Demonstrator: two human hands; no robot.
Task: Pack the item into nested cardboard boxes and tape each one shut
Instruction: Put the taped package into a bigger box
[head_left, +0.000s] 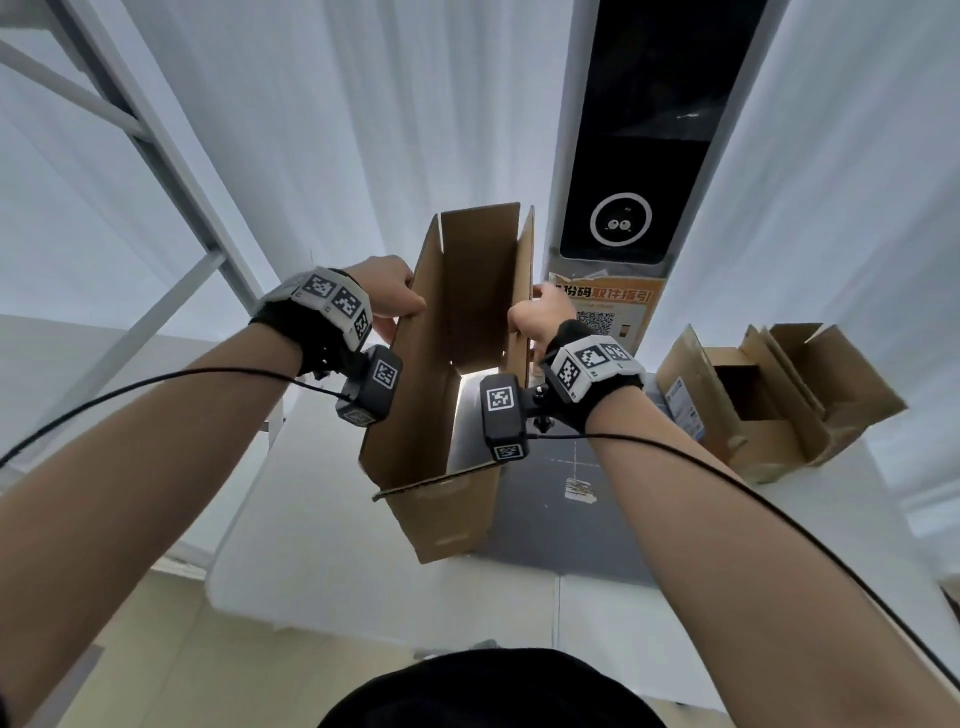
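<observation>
Both hands, left hand and right hand, grasp opposite walls of the box held above the table; squaring it fully looks wise before folding flaps.

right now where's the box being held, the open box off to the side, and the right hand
held cardboard box (415, 415): head view, on its left side wall
second open box (769, 452): head view, on its front wall, at the right
right hand (537, 317): head view, on the back of the hand gripping the box's right wall
</observation>
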